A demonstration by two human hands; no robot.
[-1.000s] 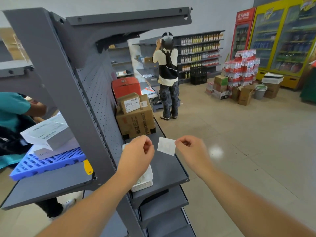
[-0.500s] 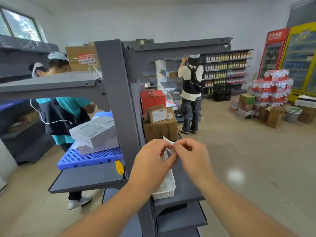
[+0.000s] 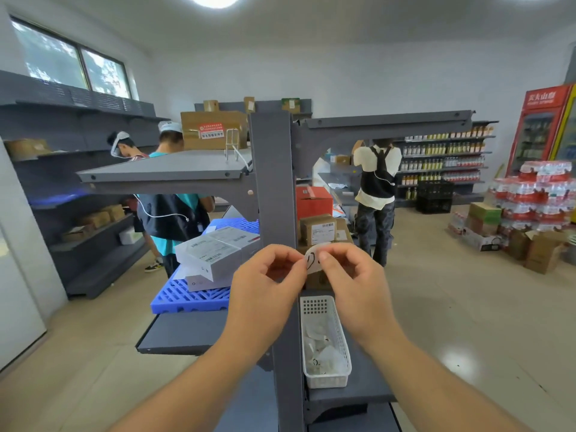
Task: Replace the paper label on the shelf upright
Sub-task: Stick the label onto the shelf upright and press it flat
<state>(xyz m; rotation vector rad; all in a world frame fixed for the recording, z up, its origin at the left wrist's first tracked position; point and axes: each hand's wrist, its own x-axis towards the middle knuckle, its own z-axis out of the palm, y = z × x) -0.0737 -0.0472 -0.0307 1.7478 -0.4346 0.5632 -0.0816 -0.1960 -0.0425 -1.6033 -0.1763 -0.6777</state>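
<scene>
The grey shelf upright stands straight ahead, running from the top bracket down past my wrists. Both hands are raised in front of it at mid height. My left hand and my right hand pinch one small white paper label between thumbs and forefingers. The label is curled and shows black handwritten marks. Most of it is hidden by my fingertips. I cannot tell whether it touches the upright.
A white plastic basket with several paper slips sits on the grey shelf below my right hand. White boxes lie on a blue pallet at left. Cardboard boxes stand behind. Three people work at other shelves.
My view has swung left and up, so the upright now faces me head-on. My hands came together from holding the label flat and apart to pinching it curled between them.
</scene>
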